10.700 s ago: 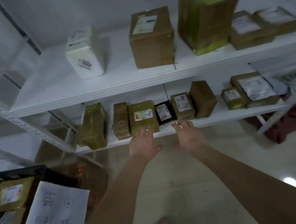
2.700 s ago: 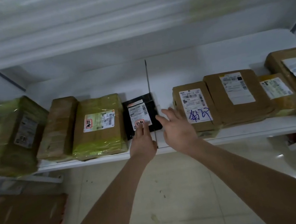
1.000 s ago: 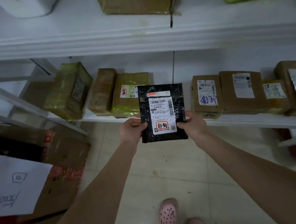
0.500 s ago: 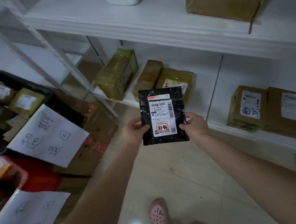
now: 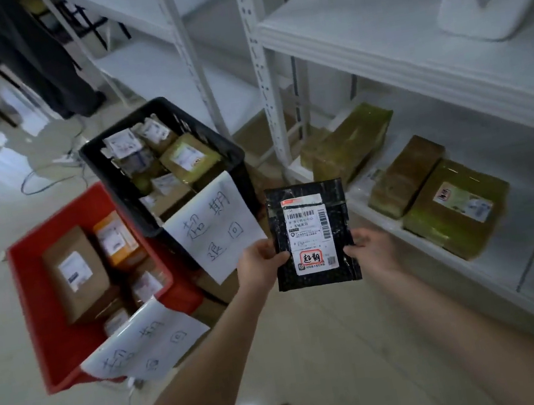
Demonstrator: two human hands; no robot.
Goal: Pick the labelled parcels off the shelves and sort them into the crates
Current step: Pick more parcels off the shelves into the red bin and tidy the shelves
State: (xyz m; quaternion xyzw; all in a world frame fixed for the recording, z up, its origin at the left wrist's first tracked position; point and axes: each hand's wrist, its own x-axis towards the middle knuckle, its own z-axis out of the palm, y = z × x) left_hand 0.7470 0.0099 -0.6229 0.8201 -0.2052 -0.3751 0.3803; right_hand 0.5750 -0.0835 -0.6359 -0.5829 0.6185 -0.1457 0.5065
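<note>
Arms forward, left hand (image 5: pixel 257 267), right hand (image 5: pixel 371 252) in pinch on parcel (image 5: pixel 312 235)

White metal shelving (image 5: pixel 373 44) stands on glossy pale floor (image 5: pixel 332 348).

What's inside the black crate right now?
The black crate holds a pile of labelled parcels, topped by a yellow-taped box. A handwritten paper sign hangs over its near rim; anything beneath the pile is hidden.

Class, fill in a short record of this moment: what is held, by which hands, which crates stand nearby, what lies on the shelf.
Held: black parcel with a white label
Hands: left hand and right hand grip its side edges
Crates: black crate and red crate on floor, both holding parcels
Shelf: several taped brown parcels on the lower shelf
</note>
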